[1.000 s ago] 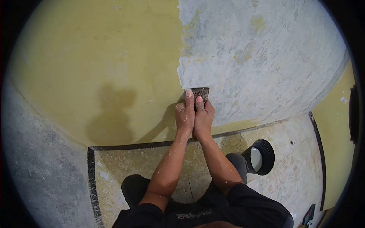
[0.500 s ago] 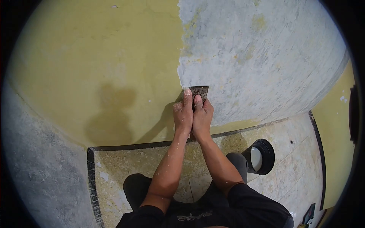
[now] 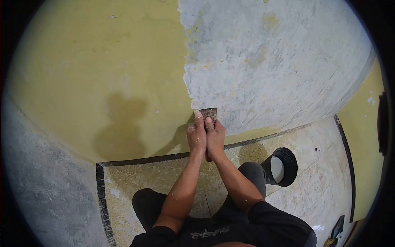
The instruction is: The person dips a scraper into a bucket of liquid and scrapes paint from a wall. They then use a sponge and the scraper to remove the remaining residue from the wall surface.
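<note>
Both of my hands are wrapped round one putty knife, side by side, thumbs laid along its speckled, dirty blade. My left hand is closed on its left side and dusted with pale flakes. My right hand grips it from the right. The end of the handle shows just below my palms. The blade's edge meets the wall low down, where yellow paint borders a bare whitish-grey patch with a ragged edge.
A black bucket with whitish liquid stands on the tiles by my right knee. Paint scrapings litter the floor along a dark skirting strip. A grey wall is at left. Dark tools lie at lower right.
My hands and the putty knife have moved down and slightly left in view, along the paint's ragged edge. The wall view has also shifted a little. Both hands keep their grip.
</note>
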A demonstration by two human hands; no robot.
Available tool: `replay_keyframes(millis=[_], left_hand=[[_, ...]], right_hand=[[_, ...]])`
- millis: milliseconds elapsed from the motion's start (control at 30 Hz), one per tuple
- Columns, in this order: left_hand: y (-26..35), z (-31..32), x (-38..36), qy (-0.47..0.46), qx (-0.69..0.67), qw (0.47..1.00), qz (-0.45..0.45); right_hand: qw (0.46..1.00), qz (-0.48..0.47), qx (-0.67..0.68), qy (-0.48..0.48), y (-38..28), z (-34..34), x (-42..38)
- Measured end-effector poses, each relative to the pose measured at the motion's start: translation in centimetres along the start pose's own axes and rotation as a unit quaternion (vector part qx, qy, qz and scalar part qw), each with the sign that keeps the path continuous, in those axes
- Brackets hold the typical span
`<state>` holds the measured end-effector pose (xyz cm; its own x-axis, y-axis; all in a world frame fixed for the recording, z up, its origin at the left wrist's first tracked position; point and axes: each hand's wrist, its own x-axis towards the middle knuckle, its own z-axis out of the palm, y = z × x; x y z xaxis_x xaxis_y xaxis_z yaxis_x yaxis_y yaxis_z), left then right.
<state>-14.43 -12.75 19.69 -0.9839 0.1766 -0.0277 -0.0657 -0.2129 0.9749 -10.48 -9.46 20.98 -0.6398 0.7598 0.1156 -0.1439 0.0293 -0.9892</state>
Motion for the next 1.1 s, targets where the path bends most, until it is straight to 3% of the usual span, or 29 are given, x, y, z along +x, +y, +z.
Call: replay_keyframes(millis=[33,67,133,267,400,467,633,733,967,1000,1100], left_hand=[[0.2,0.3,-0.1,-0.031,0.044,0.998,-0.035],[0.6,1.0,0.3,-0.036,0.043,0.998,-0.029],[3.3,2.0,-0.1,-0.112,0.167,0.979,0.023],[2.3,4.2,-0.2,-0.110,0.178,0.977,0.033],[2.8,6.0,-0.5,-0.119,0.178,0.977,0.006],[4.2,6.8,-0.8,-0.101,0.157,0.981,0.056],[2.6,6.5,-1.0,-0.079,0.127,0.988,0.045],[5.4,7.3,-0.5,-0.082,0.098,0.988,0.091],[1.4,6.0,-0.7,-0.064,0.122,0.990,0.002],[1.9,6.2,-0.5,-0.058,0.062,0.996,0.027],[4.0,5.8,-1.3,-0.073,0.031,0.997,-0.010]], right_hand=[[1.000,-0.003,0.003,0.004,0.1,-0.6,0.5],[1.000,-0.013,0.008,0.013,0.3,-1.3,1.6],[0.998,-0.001,0.051,0.031,-0.7,-2.2,2.3],[0.995,0.018,0.093,0.035,-0.9,-4.1,3.0],[0.997,0.031,0.064,0.036,-2.2,-5.4,4.0],[0.999,0.009,0.031,0.038,-3.0,-5.9,4.6],[0.995,0.036,0.077,0.050,-2.1,-5.5,4.1],[0.998,-0.014,0.031,0.046,-5.0,-5.2,5.0],[0.999,0.014,-0.026,0.033,-2.0,-5.6,3.9],[1.000,-0.002,-0.017,0.010,-4.2,-5.2,3.8],[0.999,0.003,-0.033,0.003,-5.0,-5.0,3.6]])
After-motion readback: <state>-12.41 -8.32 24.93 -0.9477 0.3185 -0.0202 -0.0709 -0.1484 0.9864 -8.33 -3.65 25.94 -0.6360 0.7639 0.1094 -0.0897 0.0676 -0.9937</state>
